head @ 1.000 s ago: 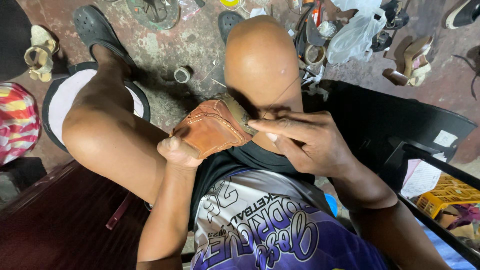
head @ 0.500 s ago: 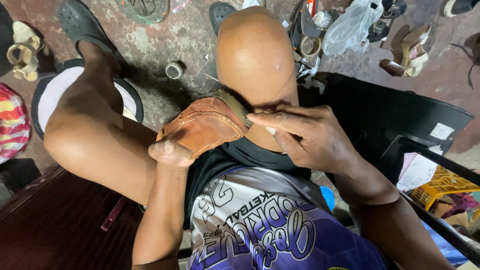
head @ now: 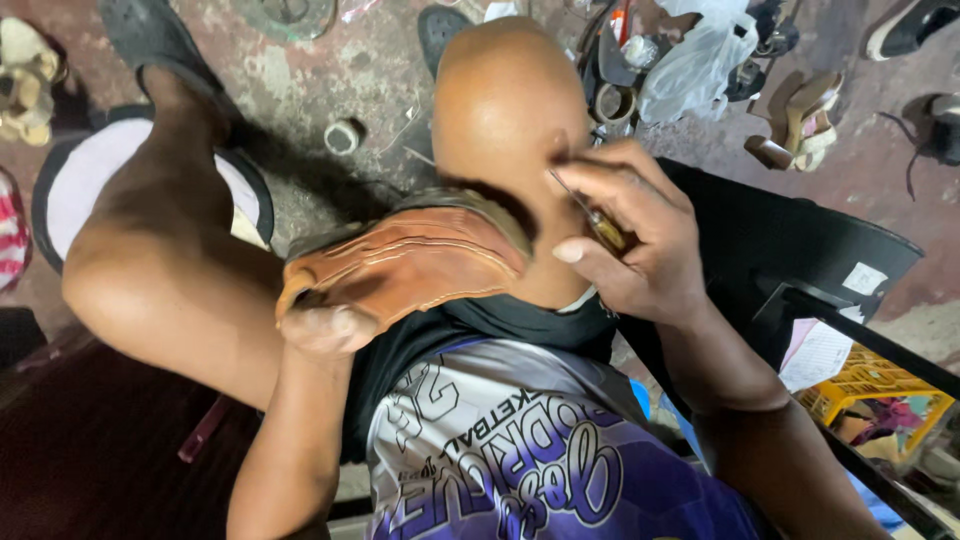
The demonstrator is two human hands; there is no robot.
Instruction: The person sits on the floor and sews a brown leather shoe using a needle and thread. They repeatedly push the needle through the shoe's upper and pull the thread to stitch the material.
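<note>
Since half a second ago, our right hand (head: pixel 640 240) has lifted off the brown leather shoe (head: pixel 405 265) and now sits beside our right knee (head: pixel 510 110), fingers closed around a thin metal tool (head: pixel 590 215). We keep the shoe propped against that knee, our left hand (head: pixel 320 325) gripping its near end from below. Farther right, we see a yellow crate (head: pixel 865 385) under white paper sheets (head: pixel 820 350). Beyond, on the floor (head: pixel 320 70), lie a tape roll (head: pixel 343 136), a white plastic bag (head: pixel 695 60) and tan sandals (head: pixel 800 125).

Brown shoe on the knee
Left hand (head: pixel 318 328) grips the brown shoe (head: pixel 405 265); right hand (head: pixel 630 235) pinches a thin tool (head: pixel 590 215) beside it.
</note>
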